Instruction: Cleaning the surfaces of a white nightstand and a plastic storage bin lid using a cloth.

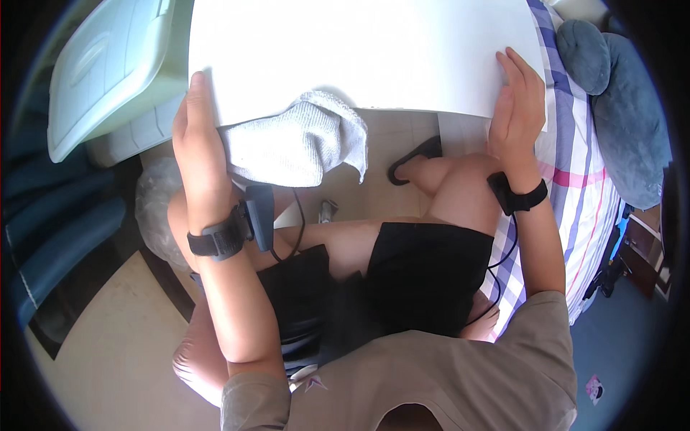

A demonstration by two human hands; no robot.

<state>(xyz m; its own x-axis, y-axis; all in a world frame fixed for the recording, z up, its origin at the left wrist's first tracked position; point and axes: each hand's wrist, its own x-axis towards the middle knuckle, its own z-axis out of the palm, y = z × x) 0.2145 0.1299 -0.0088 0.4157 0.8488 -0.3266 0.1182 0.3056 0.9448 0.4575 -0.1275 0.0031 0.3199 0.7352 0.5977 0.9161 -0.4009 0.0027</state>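
Observation:
A white tabletop [356, 54] spans the upper middle of the view, with its curved front edge towards me. My left hand [200, 140] lies along its left edge, fingers pointing away from me; whether they grip the edge is hidden. At the opposite edge, my right hand [515, 108] rests with its fingertips on the white surface and nothing in it. Close to my left hand, a white ribbed cloth [296, 143] hangs crumpled over the front edge. Black straps with small devices circle both wrists, and cables run from them.
A pale green plastic bin [108, 75] stands at the left, near a clear plastic bag [156, 210]. To the right is a bed with a plaid sheet [571, 134], bearing a grey plush cushion [630, 118]. My legs are below the tabletop, one foot in a dark slipper [418, 156].

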